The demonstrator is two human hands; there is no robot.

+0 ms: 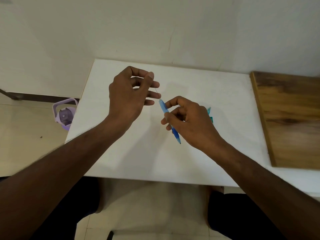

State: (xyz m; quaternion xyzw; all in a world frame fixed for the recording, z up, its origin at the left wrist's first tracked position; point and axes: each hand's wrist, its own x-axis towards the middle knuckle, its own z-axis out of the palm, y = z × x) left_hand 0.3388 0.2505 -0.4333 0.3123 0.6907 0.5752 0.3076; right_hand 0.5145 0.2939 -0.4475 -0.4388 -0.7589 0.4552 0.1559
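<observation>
I have both hands over the white desk (pixel 173 161). My right hand (pixel 188 122) is curled round a blue mechanical pencil (pixel 163 108), thumb and fingers clamped on the middle of the barrel. It is held just above the desk, writing tip towards me and back end up and away. My left hand (pixel 128 94) pinches a thin dark lead (pixel 156 90) between thumb and forefinger, with the other fingers spread loosely. The lower end of the lead sits right at the pencil's back opening. I cannot tell whether it has entered.

The risk, as I judge it, is the lead itself. It is slender and brittle, so it would snap if I push while it is off the barrel's line, or if my pinch bends it. A loose pinch would drop it onto the white desk, where it would be hard to find. If my right hand lets the barrel roll, the opening will wander away from the lead.

A teal plastic piece (pixel 209 110) lies mostly hidden behind my right hand. A wooden board (pixel 290 118) lies to the right, and a purple bottle (pixel 64 115) stands on the floor to the left.
</observation>
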